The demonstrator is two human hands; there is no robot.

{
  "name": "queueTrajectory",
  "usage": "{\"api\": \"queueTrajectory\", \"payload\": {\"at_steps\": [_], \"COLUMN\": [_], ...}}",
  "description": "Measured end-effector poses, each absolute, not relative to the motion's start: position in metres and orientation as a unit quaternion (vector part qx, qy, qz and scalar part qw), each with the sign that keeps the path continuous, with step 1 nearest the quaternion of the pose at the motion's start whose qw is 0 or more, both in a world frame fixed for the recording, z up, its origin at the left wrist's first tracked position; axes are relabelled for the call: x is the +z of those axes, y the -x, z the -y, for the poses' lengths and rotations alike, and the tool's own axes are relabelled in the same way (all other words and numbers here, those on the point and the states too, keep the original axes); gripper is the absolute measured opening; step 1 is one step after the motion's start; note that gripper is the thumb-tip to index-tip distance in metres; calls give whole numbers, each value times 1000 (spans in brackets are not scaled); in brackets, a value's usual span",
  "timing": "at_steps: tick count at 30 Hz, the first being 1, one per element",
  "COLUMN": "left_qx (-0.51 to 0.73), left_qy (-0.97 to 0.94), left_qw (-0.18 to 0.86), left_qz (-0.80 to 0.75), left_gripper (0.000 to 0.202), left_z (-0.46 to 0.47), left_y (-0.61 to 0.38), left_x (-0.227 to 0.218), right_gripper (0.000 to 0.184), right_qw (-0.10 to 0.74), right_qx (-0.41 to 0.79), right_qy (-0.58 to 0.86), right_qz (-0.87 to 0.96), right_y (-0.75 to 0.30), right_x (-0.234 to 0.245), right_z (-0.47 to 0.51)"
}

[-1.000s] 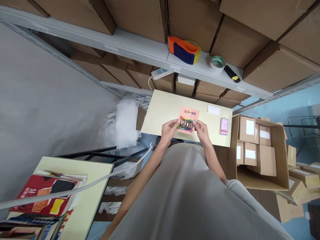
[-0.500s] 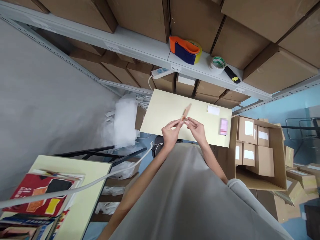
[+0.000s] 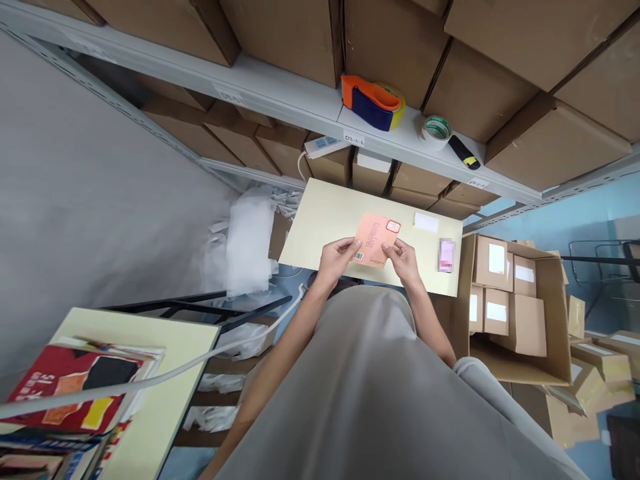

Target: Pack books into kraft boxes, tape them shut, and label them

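A thin pink booklet (image 3: 376, 238) is held over the near edge of a pale yellow table (image 3: 330, 217), its back cover up with a barcode at the lower left and a red stamp at the upper right. My left hand (image 3: 339, 257) pinches the booklet's lower left corner. My right hand (image 3: 403, 260) grips its lower right edge. Both hands are closed on it.
A white label (image 3: 426, 222) and a pink card (image 3: 446, 255) lie on the table's right side. An open carton of small boxes (image 3: 505, 300) stands to the right. The shelf above carries a tape dispenser (image 3: 373, 101), a tape roll (image 3: 435, 129) and cartons. Books (image 3: 75, 393) lie on a second table at lower left.
The booklet was flipped over: a second ago its colourful front faced up, then it stood edge-on, and now its back cover faces up. Both hands stayed in place.
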State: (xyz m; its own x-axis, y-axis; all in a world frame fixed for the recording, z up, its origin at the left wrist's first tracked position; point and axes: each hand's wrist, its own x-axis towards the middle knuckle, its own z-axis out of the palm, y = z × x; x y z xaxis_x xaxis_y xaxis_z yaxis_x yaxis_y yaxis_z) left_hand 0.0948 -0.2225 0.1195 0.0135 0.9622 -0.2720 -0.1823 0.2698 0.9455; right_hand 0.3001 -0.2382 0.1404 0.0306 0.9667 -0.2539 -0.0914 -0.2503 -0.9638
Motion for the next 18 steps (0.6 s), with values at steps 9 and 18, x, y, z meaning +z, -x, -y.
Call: {"api": "queueTrajectory", "payload": {"at_steps": [9,18], "left_qx": [546,488], "left_qy": [-358,-563], "left_qw": [478,428], "left_qz": [-588,-512], "left_gripper": [45,21], "left_z": [230,238], "left_y": [-102,-121], "left_x": [137,152], "right_gripper": [71,68], "right_qw": [477,516], "right_qx": [497,537], "right_qy": [628,564], "right_qz": [363,356], "right_y": [-288,-270], "right_x": [141,150], "right_z": [237,237]}}
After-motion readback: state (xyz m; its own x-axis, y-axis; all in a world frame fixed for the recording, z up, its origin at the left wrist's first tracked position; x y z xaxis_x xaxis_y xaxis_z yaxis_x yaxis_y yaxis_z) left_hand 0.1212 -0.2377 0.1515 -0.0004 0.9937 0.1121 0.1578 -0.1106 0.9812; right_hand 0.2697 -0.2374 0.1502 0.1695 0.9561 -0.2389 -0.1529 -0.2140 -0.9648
